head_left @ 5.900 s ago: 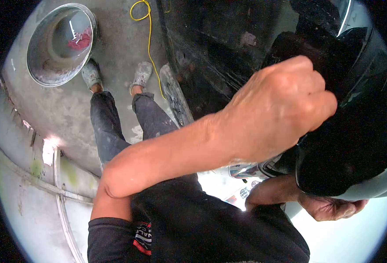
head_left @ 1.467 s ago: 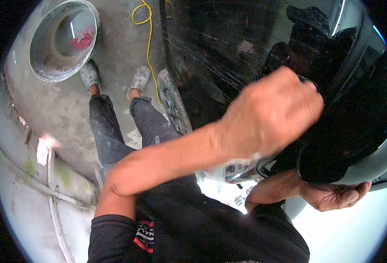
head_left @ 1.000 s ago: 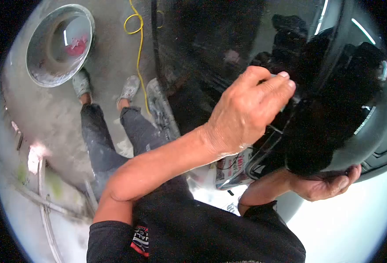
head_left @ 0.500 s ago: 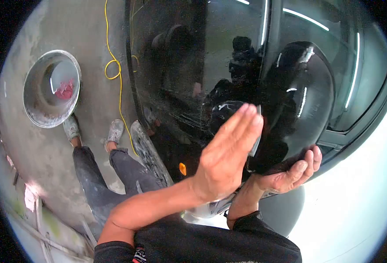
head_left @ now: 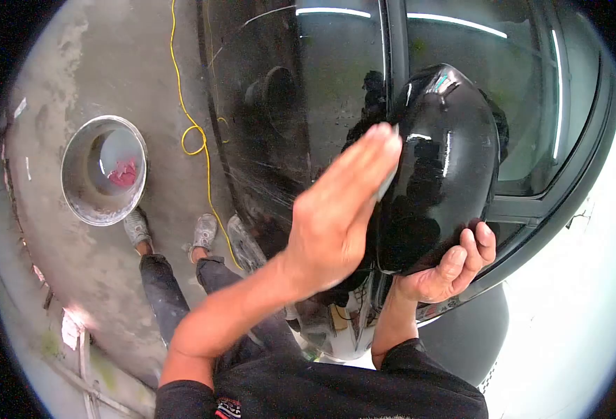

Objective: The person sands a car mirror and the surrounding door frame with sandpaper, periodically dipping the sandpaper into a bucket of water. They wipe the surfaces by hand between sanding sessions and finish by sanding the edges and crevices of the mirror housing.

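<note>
A glossy black car side mirror (head_left: 441, 188) juts out from a dark car door. My left hand (head_left: 343, 209) is held flat, fingers together and slightly blurred, at the mirror's left edge. Between its palm side and the mirror shows the edge of a thin grey pad (head_left: 386, 183); its exact kind is hidden, and my left thumb is out of sight. My right hand (head_left: 451, 269) cups the lower end of the mirror housing, palm up with curled fingers along its edge.
A metal basin (head_left: 67, 178) with water and a pink cloth (head_left: 123, 174) stands on the concrete floor at left. A yellow cord (head_left: 203, 167) runs looped along the floor. The car window (head_left: 462, 49) lies behind the mirror; my shoes (head_left: 204, 230) are beside the door.
My left hand has moved up and left along the mirror's edge with the grey pad. The head view has shifted, so the basin sits lower and farther right. My right hand stays at the mirror.
</note>
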A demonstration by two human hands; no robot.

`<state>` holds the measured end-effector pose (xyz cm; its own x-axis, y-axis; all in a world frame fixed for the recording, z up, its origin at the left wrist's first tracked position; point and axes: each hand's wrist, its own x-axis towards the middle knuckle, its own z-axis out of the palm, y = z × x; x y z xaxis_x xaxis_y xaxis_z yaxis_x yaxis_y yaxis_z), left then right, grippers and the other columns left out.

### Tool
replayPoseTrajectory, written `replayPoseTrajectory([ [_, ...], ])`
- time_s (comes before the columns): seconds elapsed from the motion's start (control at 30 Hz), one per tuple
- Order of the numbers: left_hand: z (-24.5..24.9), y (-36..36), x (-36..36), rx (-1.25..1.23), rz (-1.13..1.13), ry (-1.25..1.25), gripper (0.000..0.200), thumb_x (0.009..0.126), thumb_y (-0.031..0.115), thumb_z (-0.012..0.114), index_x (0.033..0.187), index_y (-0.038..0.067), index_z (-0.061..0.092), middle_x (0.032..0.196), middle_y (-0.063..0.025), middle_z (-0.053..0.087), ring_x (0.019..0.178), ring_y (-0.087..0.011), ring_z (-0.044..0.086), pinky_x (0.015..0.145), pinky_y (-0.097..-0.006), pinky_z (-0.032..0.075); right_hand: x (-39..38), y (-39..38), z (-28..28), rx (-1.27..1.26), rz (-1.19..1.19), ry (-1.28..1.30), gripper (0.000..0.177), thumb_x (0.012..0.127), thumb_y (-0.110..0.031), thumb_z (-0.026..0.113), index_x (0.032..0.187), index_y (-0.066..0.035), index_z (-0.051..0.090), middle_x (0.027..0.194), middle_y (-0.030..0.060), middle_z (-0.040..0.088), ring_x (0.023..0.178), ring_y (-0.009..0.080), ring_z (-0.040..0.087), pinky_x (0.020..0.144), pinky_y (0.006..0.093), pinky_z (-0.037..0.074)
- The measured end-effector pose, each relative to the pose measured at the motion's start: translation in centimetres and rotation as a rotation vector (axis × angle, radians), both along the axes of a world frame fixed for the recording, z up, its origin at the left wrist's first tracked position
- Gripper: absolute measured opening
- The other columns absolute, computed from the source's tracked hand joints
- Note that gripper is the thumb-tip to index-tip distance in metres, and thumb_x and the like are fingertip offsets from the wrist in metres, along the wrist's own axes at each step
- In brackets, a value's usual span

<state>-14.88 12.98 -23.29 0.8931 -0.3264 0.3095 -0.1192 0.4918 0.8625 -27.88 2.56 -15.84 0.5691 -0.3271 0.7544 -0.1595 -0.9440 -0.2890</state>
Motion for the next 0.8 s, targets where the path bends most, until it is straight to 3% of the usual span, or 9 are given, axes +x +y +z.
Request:
replayPoseTrajectory([
  [0.1,0.0,-1.9,5.6,-0.006,-0.13,-0.074,0.043,0.096,-0.01,0.05,0.138,-0.003,0.06,0.137,-0.0202,0.065,0.131,-0.0254,0.061,0.111,-0.0333,0.044,0.2,0.1,0.3,-0.032,0.009,0.028,0.027,0.099,-0.015,0.051,0.106,0.006,0.067,0.135,0.017,0.054,0.13,0.029,0.048,0.116,0.0472,0.031],
  [0.17,0.4,-2.3,7.8,0.01,-0.243,-0.075,0.043,0.097,-0.008,0.05,0.138,-0.003,0.06,0.135,-0.02,0.066,0.131,-0.0262,0.061,0.11,-0.0333,0.044,0.0,0.0,0.5,-0.042,0.015,0.038,0.027,0.098,-0.016,0.054,0.106,0.004,0.069,0.135,0.0164,0.055,0.129,0.0284,0.049,0.115,0.0455,0.032],
  [0.23,1.7,-1.3,5.9,0.146,-0.102,-0.15,0.043,0.096,-0.009,0.051,0.138,-0.002,0.06,0.137,-0.0206,0.065,0.132,-0.0279,0.061,0.111,-0.0341,0.044,0.2,0.4,0.6,-0.037,-0.052,0.019,0.02,0.095,-0.019,0.062,0.104,-0.005,0.073,0.129,0.0154,0.058,0.12,0.0303,0.051,0.107,0.0463,0.037],
  [0.4,3.8,1.7,0.5,0.452,0.085,-0.3,0.056,0.087,-0.017,0.052,0.139,0.0,0.061,0.142,-0.022,0.061,0.135,-0.0337,0.057,0.113,-0.0399,0.044,0.8,0.1,0.9,-0.078,-0.007,0.003,0.02,0.087,-0.018,0.065,0.1,-0.006,0.076,0.12,0.0162,0.065,0.113,0.0291,0.053,0.103,0.0459,0.038],
  [0.5,4.4,-0.2,4.1,0.359,0.037,-0.261,0.043,0.094,-0.01,0.052,0.136,-0.001,0.063,0.134,-0.0226,0.066,0.127,-0.0283,0.064,0.108,-0.035,0.047,0.7,0.2,0.9,-0.086,0.002,-0.011,0.019,0.086,-0.018,0.067,0.1,-0.009,0.078,0.118,0.0114,0.066,0.113,0.0262,0.052,0.102,0.043,0.037],
  [0.57,6.1,-1.1,6.6,0.472,-0.049,-0.22,0.034,0.099,0.0,0.054,0.131,0.003,0.067,0.124,-0.019,0.072,0.118,-0.0247,0.069,0.098,-0.0311,0.051,0.6,0.2,0.9,-0.081,-0.005,-0.007,0.019,0.086,-0.018,0.068,0.101,-0.011,0.078,0.117,0.0096,0.067,0.113,0.0256,0.051,0.102,0.0421,0.036],
  [0.7,6.3,0.2,2.9,0.614,0.163,-0.48,0.047,0.094,-0.008,0.053,0.137,0.008,0.064,0.136,-0.0173,0.066,0.129,-0.0297,0.063,0.107,-0.0377,0.048,0.5,-0.1,1.0,-0.092,0.014,0.004,0.019,0.086,-0.018,0.069,0.101,-0.013,0.079,0.118,0.007,0.067,0.113,0.0242,0.051,0.102,0.0398,0.036],
  [0.8,6.1,1.6,-1.1,0.656,0.164,-0.574,0.053,0.089,-0.013,0.051,0.138,0.004,0.063,0.143,-0.0201,0.06,0.136,-0.036,0.055,0.113,-0.0446,0.044,0.2,0.0,1.3,-0.073,0.019,0.043,0.019,0.086,-0.018,0.069,0.102,-0.014,0.079,0.119,0.0057,0.067,0.113,0.0221,0.052,0.103,0.0394,0.035],
])
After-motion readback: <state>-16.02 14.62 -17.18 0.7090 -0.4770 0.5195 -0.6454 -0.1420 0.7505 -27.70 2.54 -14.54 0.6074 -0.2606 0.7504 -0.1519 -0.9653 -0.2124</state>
